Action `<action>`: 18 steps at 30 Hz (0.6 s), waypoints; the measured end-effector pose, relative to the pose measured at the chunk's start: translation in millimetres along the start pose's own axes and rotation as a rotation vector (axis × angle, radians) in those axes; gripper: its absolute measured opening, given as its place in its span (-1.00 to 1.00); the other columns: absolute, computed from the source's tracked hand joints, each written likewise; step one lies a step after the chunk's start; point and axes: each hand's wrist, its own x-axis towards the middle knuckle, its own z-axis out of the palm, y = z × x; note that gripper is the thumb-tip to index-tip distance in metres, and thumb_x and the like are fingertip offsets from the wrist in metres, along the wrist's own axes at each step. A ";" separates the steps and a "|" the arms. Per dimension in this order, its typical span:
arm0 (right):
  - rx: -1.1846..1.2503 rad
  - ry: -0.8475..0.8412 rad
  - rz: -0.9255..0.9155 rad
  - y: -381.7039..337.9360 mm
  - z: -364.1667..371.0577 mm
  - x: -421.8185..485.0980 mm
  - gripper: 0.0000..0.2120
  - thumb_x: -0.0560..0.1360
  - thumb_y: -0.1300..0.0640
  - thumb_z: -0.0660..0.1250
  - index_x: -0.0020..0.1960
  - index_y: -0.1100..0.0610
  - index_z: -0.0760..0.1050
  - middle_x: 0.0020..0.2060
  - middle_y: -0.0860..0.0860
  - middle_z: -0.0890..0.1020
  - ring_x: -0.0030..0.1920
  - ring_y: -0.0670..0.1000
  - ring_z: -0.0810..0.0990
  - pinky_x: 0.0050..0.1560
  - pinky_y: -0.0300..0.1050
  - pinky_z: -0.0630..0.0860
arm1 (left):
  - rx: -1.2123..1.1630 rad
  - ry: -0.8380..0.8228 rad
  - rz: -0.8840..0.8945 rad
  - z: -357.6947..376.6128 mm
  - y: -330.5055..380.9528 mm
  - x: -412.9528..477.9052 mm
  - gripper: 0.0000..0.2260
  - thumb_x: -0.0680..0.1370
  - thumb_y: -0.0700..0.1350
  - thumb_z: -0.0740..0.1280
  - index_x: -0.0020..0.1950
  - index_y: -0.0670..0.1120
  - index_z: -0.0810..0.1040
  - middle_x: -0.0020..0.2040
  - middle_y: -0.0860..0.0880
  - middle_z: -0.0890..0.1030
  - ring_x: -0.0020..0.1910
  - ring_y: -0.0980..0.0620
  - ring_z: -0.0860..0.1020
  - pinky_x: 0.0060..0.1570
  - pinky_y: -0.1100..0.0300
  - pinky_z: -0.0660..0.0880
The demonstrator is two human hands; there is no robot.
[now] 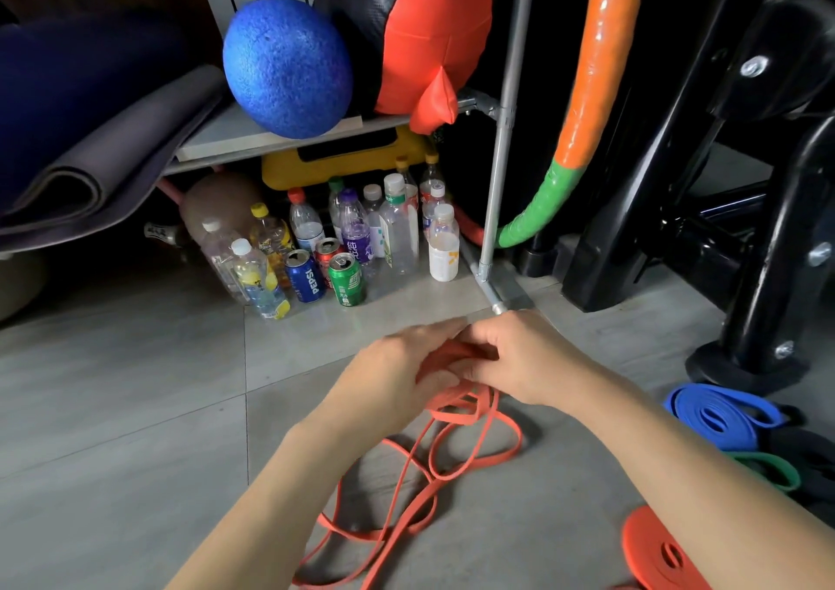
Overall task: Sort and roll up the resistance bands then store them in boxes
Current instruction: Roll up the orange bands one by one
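Observation:
A thin orange resistance band (452, 458) lies in loose loops on the grey floor tiles and runs up between my hands. My left hand (397, 375) and my right hand (519, 354) meet over its wound end, fingers curled round the small orange coil. A rolled orange band (655, 553) lies at the lower right. Further right sit a rolled blue band (718, 415), a green band (768, 470) and a black band (809, 449). No box is in view.
Several plastic bottles and cans (343, 246) stand on the floor under a grey shelf (271, 137) holding a blue ball (287, 65). A metal rack post (494, 196) stands just beyond my hands. A black machine frame (741, 210) fills the right side.

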 end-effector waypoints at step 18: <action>0.733 0.143 0.131 8.4 -6.1 -12.6 -0.85 0.39 0.29 0.45 -0.16 0.05 0.65 -0.28 0.06 0.71 -0.28 -0.02 0.64 -0.17 -0.11 0.60 | -0.596 0.388 -0.125 -0.9 -2.1 -3.2 -0.53 0.47 -0.40 0.35 0.11 0.17 0.49 -0.01 0.30 0.60 0.02 0.27 0.55 0.20 0.12 0.48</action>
